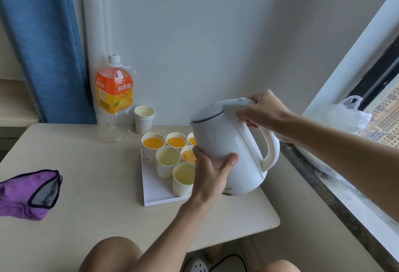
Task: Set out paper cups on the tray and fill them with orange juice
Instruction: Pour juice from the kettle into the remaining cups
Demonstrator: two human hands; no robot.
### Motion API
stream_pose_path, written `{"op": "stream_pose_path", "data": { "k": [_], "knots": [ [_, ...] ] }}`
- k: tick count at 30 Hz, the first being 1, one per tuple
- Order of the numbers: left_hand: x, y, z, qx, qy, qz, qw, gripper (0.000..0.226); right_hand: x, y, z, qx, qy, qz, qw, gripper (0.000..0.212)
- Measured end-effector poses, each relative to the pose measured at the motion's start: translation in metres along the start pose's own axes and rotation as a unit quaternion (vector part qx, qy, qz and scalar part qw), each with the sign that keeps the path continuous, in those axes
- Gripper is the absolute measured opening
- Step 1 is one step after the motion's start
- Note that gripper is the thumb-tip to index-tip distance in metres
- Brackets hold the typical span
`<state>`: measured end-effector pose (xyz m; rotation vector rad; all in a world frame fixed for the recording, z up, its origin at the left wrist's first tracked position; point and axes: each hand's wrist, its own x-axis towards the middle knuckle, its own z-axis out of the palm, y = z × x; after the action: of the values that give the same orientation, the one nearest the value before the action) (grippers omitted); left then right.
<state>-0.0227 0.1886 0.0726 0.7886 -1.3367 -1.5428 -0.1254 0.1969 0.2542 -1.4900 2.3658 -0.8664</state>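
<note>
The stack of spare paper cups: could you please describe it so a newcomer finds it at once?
At the table's back edge stands an orange-labelled juice bottle. The stack sits right of it, behind the white tray. Unlike the tray's single cups, these are nested and off the tray.

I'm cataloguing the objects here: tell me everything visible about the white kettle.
The white kettle, smooth and plastic-looking, with a grey seam under its closed lid, hangs tilted toward the paper cups over the right side of the tray. The right hand grips the top of its loop handle; the left hand holds its lower body.
</note>
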Motion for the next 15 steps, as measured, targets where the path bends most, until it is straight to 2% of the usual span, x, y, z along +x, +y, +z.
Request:
{"op": "stream_pose_path", "data": {
  "k": [8, 11, 15],
  "knots": [
    [-0.007, -0.002, -0.009, -0.023, 0.022, -0.016, 0.999, 0.095, 0.005, -0.014, 0.017, -0.048, -0.017, -0.022, 0.998, 0.006],
    [-0.008, -0.001, -0.013, -0.029, 0.026, -0.021, 0.999, 0.099, 0.007, -0.018, 0.022, -0.063, -0.02, -0.024, 0.998, 0.005],
    [-0.008, -0.001, -0.015, -0.039, 0.025, -0.036, 0.998, 0.096, 0.01, -0.024, 0.027, -0.091, -0.016, -0.027, 0.995, 0.013]
  ]
}}
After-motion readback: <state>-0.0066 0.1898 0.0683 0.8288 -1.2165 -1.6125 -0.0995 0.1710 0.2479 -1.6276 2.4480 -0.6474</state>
